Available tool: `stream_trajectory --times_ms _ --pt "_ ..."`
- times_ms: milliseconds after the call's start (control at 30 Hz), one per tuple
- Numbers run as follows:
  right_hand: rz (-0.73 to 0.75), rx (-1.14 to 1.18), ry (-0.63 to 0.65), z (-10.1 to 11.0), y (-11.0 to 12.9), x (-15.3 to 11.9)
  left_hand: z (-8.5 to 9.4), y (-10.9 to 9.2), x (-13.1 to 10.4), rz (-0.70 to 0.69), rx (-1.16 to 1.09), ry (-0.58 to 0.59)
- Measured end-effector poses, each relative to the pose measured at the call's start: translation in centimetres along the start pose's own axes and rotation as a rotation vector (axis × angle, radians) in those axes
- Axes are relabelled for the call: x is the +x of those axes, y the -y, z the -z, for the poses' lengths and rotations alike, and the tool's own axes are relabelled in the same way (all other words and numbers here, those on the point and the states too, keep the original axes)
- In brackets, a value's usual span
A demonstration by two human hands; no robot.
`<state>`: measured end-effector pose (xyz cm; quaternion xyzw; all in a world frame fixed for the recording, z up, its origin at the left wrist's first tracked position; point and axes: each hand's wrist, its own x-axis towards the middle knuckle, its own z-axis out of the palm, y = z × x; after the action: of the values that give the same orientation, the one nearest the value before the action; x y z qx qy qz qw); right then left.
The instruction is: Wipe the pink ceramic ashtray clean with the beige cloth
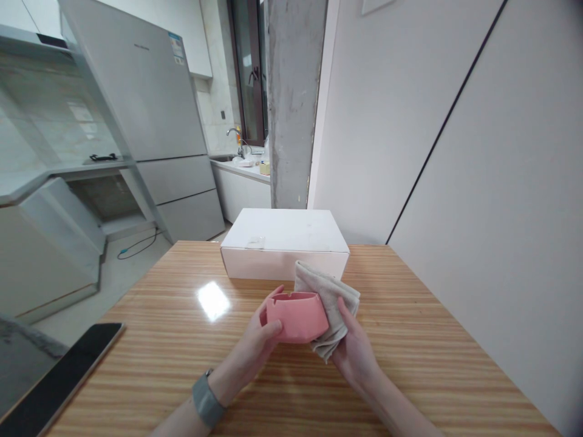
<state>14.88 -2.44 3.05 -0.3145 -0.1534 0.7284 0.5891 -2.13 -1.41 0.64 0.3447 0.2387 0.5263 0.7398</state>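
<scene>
A pink ashtray (298, 318) with notches in its rim is tilted on its side above the table. My left hand (262, 331) grips it from the left, thumb on the near face and fingers behind. A folded grey-beige cloth (330, 297) is in my right hand (355, 346), thumb lying over its front. The cloth touches the right side of the ashtray and partly hides it. Most fingers of my right hand are out of sight behind the cloth. A grey band circles my left wrist.
A white box (282, 230) lies on the wood-grain table (182, 358) beyond my hands. A black flat object (64, 376) is at the left edge. A white wall (492, 200) runs along the right; a fridge (146, 103) and kitchen counter stand further back.
</scene>
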Motion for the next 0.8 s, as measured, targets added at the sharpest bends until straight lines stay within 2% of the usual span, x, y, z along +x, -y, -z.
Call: stream_trajectory --times_ms 167,400,500,633,733,800 --pt "0.041 0.022 -0.086 0.6 -0.7 0.3 -0.3 0.2 0.3 -0.028 0.112 -0.121" --pt "0.079 0.027 -0.118 0.8 -1.2 0.4 1.3 1.3 0.9 -0.096 0.267 -0.21" --pt "0.08 0.007 -0.122 0.9 -1.4 0.5 1.4 1.3 0.9 -0.095 0.319 -0.241" --pt "0.093 -0.01 -0.133 0.9 -1.4 0.6 0.8 0.8 1.0 -0.064 0.185 -0.199" --pt "0.108 -0.013 -0.138 0.8 -0.9 0.8 0.2 0.1 1.0 -0.004 0.045 -0.106" --pt "0.117 -0.014 -0.123 0.8 -0.4 1.0 -0.2 -0.4 0.9 0.019 0.055 -0.047"
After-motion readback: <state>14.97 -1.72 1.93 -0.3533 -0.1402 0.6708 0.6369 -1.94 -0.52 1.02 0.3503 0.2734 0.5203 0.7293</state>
